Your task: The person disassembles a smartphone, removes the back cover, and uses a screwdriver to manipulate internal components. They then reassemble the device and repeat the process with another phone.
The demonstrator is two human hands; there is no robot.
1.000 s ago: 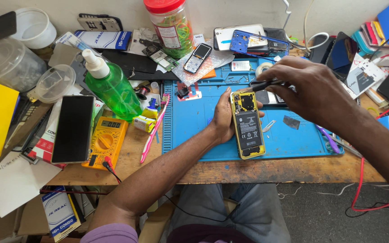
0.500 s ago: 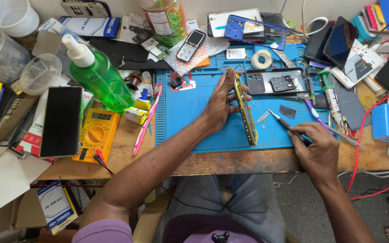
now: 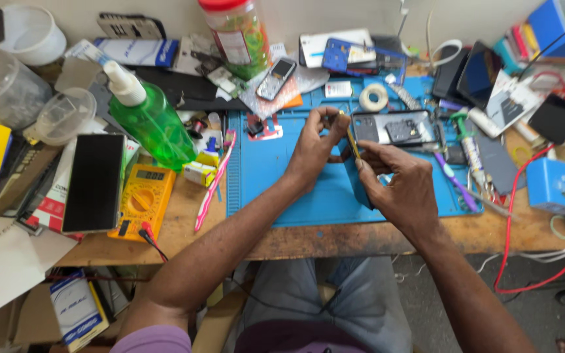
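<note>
The phone (image 3: 354, 153) stands on edge between the 2 hands, over the middle of the blue mat (image 3: 263, 189). Its long axis runs from the far end, near the left fingertips, down toward the person, tilted a little to the right. Only its thin yellow-trimmed edge and a dark face show, so which side faces which hand is hard to tell.

The left hand (image 3: 315, 147) comes in from the phone's left. Its fingers are curled and closed on the far upper end of the phone, thumb and fingertips pinching the edge. The right hand (image 3: 397, 186) lies on the phone's right side and nearer the person. Its fingers are drawn together against the phone's lower right face, the thumb pressed near the edge. It may also hold a small tool, but the view does not show one clearly. Both hands touch the phone, so neither is the nearer.

Just beyond the phone, touching or almost touching the right fingertips, lies an opened dark phone shell (image 3: 397, 127) on the mat. A tape roll (image 3: 374, 97) sits farther back, and a green bottle (image 3: 152, 117) stands well to the left beside a yellow meter (image 3: 142, 199).
</note>
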